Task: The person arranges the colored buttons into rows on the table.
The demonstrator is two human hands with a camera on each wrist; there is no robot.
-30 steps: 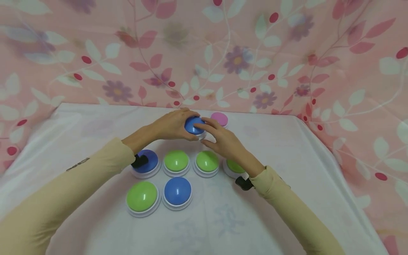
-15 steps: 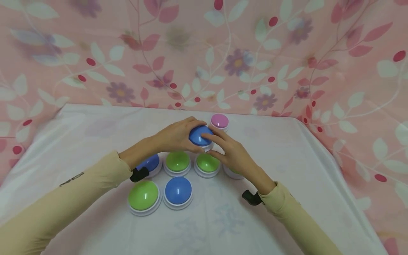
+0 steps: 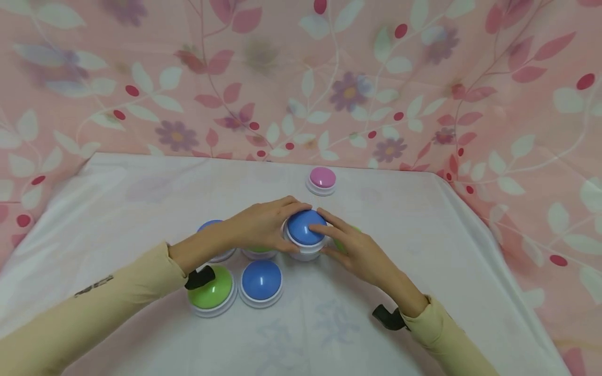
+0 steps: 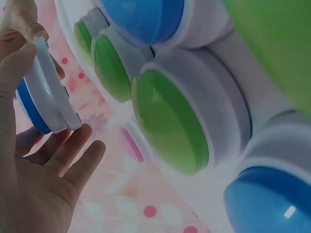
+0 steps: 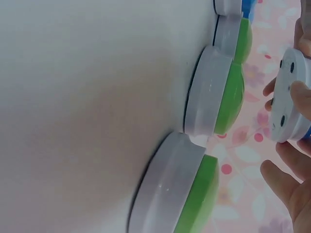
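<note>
Both hands hold a blue dome push button [image 3: 307,227] with a white base, raised off the cloth. My left hand [image 3: 263,225] grips its left side, thumb in front and fingers behind. My right hand [image 3: 359,252] holds the right side, one finger lying over the dome. In the right wrist view, small dark dots show on the held button's white underside [image 5: 286,97]. It hangs above the row of buttons, hiding a green one. Another green button [image 3: 259,254] is partly covered by the left hand, and a third [image 3: 347,237] by the right.
Nearest me sit a green button [image 3: 212,288] and a blue button [image 3: 261,280]. Another blue button [image 3: 211,225] is half hidden behind the left wrist. A pink button [image 3: 322,178] stands near the back edge of the white cloth [image 3: 423,250]. Floral fabric [image 3: 301,78] hangs behind.
Both hands have brought the blue button toward me and slightly right, from beside the pink button to above the green row. The pink button is now fully uncovered.
</note>
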